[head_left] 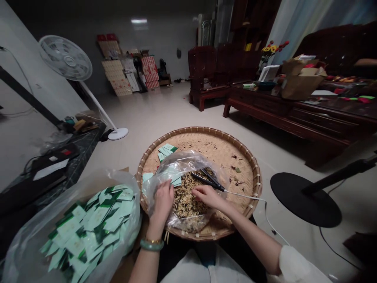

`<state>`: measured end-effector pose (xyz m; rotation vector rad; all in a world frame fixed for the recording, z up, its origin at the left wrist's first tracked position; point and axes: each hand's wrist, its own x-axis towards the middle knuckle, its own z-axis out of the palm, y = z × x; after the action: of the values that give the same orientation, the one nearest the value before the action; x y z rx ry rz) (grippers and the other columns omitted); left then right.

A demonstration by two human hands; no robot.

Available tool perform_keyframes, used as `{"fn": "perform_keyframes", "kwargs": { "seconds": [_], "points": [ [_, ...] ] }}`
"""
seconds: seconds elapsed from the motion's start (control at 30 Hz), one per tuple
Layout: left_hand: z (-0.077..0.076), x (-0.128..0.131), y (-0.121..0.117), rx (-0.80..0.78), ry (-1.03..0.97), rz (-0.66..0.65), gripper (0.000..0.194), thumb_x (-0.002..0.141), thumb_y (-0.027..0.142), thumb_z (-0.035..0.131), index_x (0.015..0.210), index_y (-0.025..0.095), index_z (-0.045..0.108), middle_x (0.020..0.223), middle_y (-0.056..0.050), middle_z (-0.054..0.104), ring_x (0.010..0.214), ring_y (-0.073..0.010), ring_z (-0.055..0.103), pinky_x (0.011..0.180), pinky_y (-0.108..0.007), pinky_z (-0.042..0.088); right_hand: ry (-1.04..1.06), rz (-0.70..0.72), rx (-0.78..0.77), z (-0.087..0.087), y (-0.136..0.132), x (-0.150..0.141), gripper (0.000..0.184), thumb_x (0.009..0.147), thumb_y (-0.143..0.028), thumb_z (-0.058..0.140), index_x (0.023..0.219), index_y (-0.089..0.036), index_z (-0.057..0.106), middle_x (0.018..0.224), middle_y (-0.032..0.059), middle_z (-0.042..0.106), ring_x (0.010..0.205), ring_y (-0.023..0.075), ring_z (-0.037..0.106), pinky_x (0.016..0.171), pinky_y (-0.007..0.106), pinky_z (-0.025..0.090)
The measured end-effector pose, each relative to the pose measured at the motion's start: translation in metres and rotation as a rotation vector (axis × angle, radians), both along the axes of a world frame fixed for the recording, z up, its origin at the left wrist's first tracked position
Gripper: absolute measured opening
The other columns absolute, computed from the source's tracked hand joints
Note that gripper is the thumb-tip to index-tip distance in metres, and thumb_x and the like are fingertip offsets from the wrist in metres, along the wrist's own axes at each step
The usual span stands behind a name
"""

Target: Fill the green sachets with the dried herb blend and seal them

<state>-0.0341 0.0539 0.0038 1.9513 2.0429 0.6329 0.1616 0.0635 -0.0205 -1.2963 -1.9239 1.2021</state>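
Observation:
My left hand (163, 199) is at the left side of an open clear plastic bag (191, 156), its fingers closed at the edge of pale green packets (176, 181). Loose dried mix (188, 196), pale grains with dark leafy bits, fills the bag. My right hand (206, 195) is over the mix with fingers curled together; whatever they pinch is hidden. Just beyond it lies a black hair straightener (216, 184), its jaws apart and a white cord running right. The bag rests in a round woven bamboo tray (242, 173). More green packets (167, 150) lie at its far left.
A large plastic bag (26, 243) full of green packets (88, 224) stands at my left. A white fan (118, 133) is beyond it. To the right are a black round stand base (304, 198), trailing cords and a dark wooden table (265, 104).

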Motion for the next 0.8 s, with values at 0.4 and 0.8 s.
{"fn": "perform_keyframes", "kwargs": {
  "seconds": [0.4,0.8],
  "points": [
    [0.005,-0.006,0.014,-0.007,0.105,0.006,0.032,0.089,0.025,0.039,0.097,0.012,0.068,0.088,-0.013,0.073,0.084,-0.0220,0.067,0.080,-0.031,0.048,0.078,-0.155,0.145,0.010,-0.015,0.004,0.023,0.087,-0.029,0.047,0.095,-0.016,0.064,0.076,0.0034,0.064,0.067,0.0156,0.057,0.060,0.025,0.044],
    [0.010,0.041,-0.046,-0.027,-0.653,-0.144,0.035,0.082,0.042,0.049,0.062,0.015,0.059,0.055,0.003,0.052,0.053,-0.0115,0.045,0.051,-0.020,0.036,0.007,-0.192,0.860,0.031,-0.032,-0.004,0.042,0.089,-0.015,0.047,0.130,-0.023,0.048,0.115,0.0101,0.060,0.108,0.0226,0.051,0.092,0.043,0.047]
  ]
}}
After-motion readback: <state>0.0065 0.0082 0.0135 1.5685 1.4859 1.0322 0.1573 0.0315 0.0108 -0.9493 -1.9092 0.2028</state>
